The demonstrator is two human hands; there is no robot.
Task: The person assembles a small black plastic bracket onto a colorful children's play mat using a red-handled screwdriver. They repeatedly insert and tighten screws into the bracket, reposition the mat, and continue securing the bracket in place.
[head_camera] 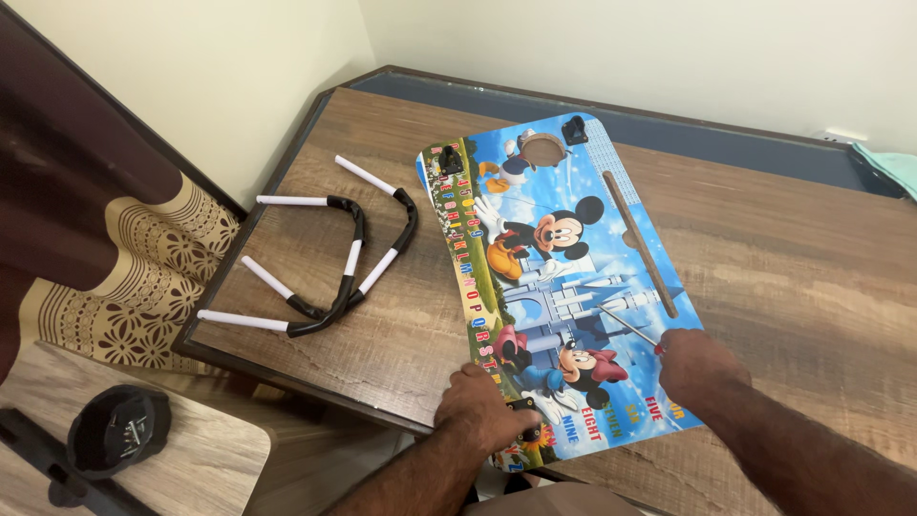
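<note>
Your right hand (702, 365) is closed on a screwdriver (630, 326) whose thin shaft points up and left, away from you, over the cartoon-printed lap-desk board (573, 277). The board lies flat on the worktop (793, 258), long axis running from the near edge toward the far edge, its near end overhanging. Your left hand (482, 411) presses its near-left corner, fingers curled on a black bracket (522, 405). Two bent black-and-white legs (325, 253) lie well apart, by the worktop's left edge.

Board (564, 277) flat on counter (783, 258); two bent legs (334, 253) left of it; left hand (482, 411) and right hand (697, 363) on near edge; bowl (119, 430) far left, lower down.
</note>
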